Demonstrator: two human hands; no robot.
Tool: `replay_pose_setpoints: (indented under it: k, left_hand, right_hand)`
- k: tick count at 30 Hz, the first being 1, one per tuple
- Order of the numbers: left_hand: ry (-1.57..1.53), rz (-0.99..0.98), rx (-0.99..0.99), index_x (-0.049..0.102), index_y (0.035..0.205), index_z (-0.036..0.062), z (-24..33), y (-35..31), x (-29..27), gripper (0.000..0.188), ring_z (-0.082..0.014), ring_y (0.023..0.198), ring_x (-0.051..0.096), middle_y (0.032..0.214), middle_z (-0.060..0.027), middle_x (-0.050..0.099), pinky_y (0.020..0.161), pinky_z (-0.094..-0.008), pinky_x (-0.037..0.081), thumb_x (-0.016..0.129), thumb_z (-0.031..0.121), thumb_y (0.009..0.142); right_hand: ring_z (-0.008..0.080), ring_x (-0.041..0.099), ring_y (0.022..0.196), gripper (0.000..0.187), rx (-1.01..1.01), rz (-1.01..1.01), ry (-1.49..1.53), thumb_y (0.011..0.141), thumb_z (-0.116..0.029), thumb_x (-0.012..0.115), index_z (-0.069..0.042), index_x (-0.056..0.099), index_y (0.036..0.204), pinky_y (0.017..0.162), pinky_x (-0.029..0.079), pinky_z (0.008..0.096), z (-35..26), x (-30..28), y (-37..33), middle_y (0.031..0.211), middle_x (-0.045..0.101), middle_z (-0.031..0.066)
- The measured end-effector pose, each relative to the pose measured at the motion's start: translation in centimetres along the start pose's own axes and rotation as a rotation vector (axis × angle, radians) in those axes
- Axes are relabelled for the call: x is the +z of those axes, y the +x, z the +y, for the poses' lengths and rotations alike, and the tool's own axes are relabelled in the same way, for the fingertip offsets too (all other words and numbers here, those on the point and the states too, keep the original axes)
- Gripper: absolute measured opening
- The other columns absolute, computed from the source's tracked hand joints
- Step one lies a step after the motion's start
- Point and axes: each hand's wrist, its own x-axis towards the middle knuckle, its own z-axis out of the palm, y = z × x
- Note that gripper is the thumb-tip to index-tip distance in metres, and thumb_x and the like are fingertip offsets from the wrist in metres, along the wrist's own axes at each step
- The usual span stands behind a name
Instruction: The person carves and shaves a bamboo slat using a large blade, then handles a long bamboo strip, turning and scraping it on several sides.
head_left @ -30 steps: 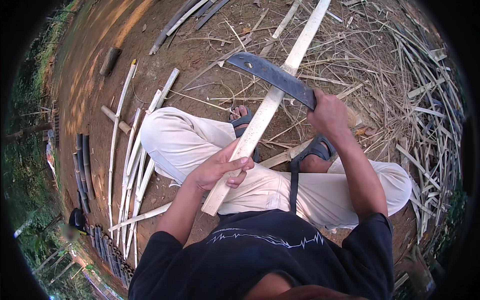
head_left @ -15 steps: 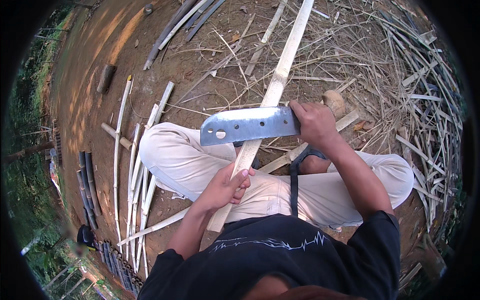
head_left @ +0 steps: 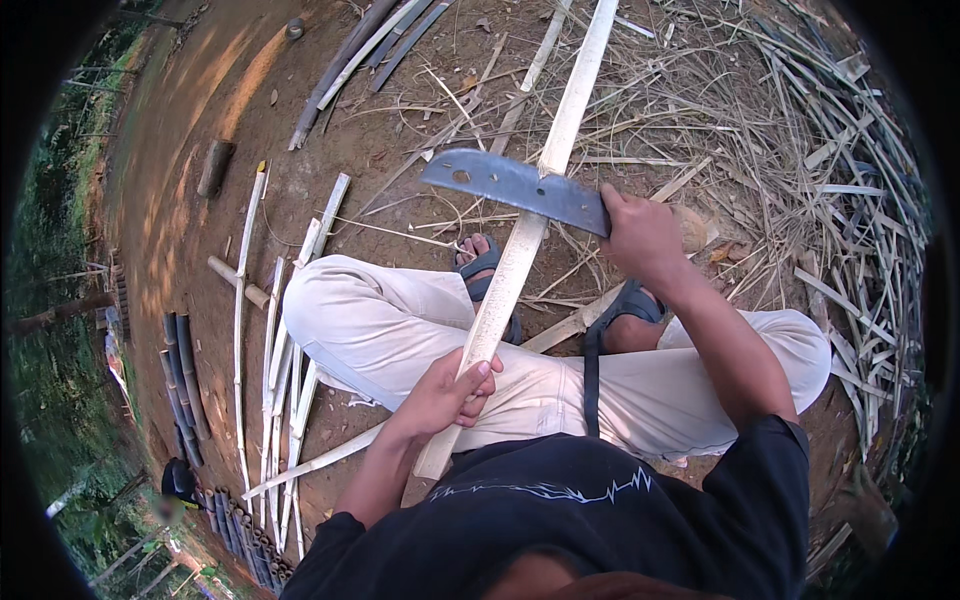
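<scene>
Left hand (head_left: 458,393) curled round bamboo strip (head_left: 515,265) near its lower end, above lap (head_left: 540,385); right hand (head_left: 645,235) clenched on machete (head_left: 505,185), blade crossing strip. Advisable: shallow blade angle, left hand clear.

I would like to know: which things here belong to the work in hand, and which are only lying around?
In the work:
machete, in the right hand
long bamboo strip, in the left hand

Apparently only lying around:
loose pale strips
short log
dark bamboo poles
scattered shavings
</scene>
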Motion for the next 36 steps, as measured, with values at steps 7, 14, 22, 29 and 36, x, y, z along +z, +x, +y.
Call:
replay_pose_setpoints:
  k: [7,14,22,29,36]
  left_hand:
    - [-0.076,-0.013,-0.045,0.05,0.114,0.0054,-1.6,-2.5,-0.3,0.024,-0.0037,0.05,0.032,0.077,0.0011,0.042,0.043,-0.0211,0.026,0.049,0.028,0.106]
    - [-0.052,0.016,-0.037,0.049,0.115,0.0052,-3.0,-3.2,-1.9,0.025,-0.0042,0.052,0.032,0.078,0.0,0.044,0.045,-0.0216,0.028,0.048,0.028,0.106]
    - [-0.082,0.054,-0.129,0.05,0.115,0.0059,-9.4,-5.5,-4.6,0.023,-0.0046,0.056,0.033,0.079,0.0007,0.045,0.047,-0.0214,0.029,0.049,0.027,0.106]
    - [-0.059,0.073,-0.164,0.056,0.108,0.008,-12.9,-9.7,-4.4,0.024,-0.0037,0.06,0.039,0.081,0.0041,0.048,0.052,-0.0206,0.032,0.056,0.031,0.103]
    - [-0.025,0.209,-0.192,0.061,0.104,0.0063,-17.8,-11.2,-5.2,0.036,-0.007,0.066,0.053,0.08,0.0009,0.058,0.062,-0.0225,0.045,0.053,0.042,0.102]
  right_hand:
    - [0.0347,0.07,0.079,0.035,0.228,-0.028,-0.086,0.073,-0.014,0.071,-0.001,0.06,0.103,0.07,0.056,0.0469,4.1,-0.9,4.2,0.08,0.069,0.0169]
    - [0.0318,0.069,0.074,0.035,-0.387,0.146,-0.05,0.074,-0.016,0.071,-0.003,0.061,0.105,0.069,0.056,0.0417,-1.6,1.7,0.5,0.079,0.069,0.0143]
    - [0.0326,0.072,0.077,0.019,0.075,-0.113,-0.118,0.08,-0.014,0.063,-0.002,0.064,0.095,0.07,0.058,0.0447,2.4,0.4,3.2,0.08,0.071,0.0152]
    - [0.0318,0.072,0.075,0.014,0.072,-0.026,-0.117,0.082,-0.012,0.06,-0.002,0.066,0.091,0.07,0.057,0.0442,4.5,2.4,5.6,0.08,0.071,0.0169]
    - [0.0363,0.071,0.076,0.016,0.165,-0.073,-0.101,0.082,-0.014,0.059,-0.002,0.067,0.09,0.071,0.057,0.047,6.3,2.8,6.1,0.081,0.071,0.0189]
